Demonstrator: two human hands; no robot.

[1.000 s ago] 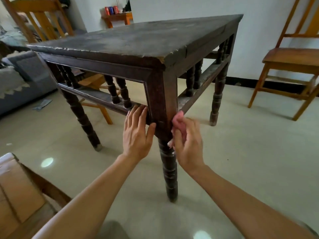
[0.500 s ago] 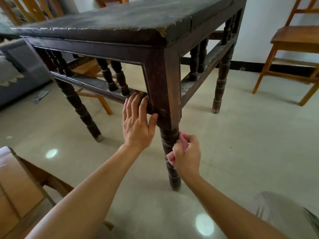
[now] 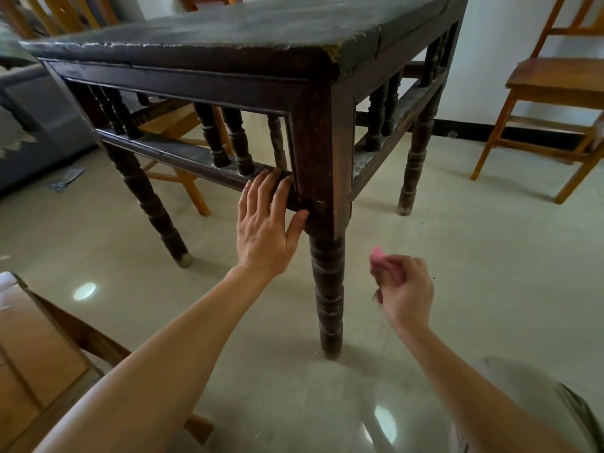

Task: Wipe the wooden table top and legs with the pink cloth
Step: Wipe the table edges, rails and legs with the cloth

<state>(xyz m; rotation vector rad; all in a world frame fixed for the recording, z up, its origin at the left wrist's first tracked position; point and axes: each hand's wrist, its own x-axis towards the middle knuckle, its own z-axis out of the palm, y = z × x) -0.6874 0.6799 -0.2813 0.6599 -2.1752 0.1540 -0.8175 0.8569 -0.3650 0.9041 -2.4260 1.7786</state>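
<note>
- Two hands are in the shot, both reaching at the near corner of the dark wooden counter [image 3: 228,31].
- The left hand [image 3: 264,230] lies flat with its fingers straight and close together. It rests on the lower rail [image 3: 183,158] right where the rail meets the corner post, and the thumb touches the post itself. It's not gripping anything, just pressing.
- The right hand [image 3: 405,292] has its fingers curled round the pink cloth [image 3: 382,263], which is bunched up small, with a bit poking out above the fingers.
- The cloth is in the air to the right of the near leg [image 3: 328,289], about level with the leg's upper turned rings. It's close to the leg but not touching it.
- The top of the counter looks greyish and scuffed, with a chipped spot at the near corner. The right-side lower rail [image 3: 389,142] has pale flaky patches.
- All the legs are turned and ringed, standing on a shiny pale tiled floor [image 3: 474,240].
- A light wooden chair [image 3: 555,83] stands off to the right by the white wall, well apart from the counter. Another one [image 3: 173,125] shows through the spindles behind the counter.
- A grey sofa [image 3: 32,125] is at the left edge.
- A light wooden piece of furniture [image 3: 32,354] is at the bottom left. I can't tell what it is.
- A grey trouser knee [image 3: 529,403] pokes in at the bottom right.
</note>
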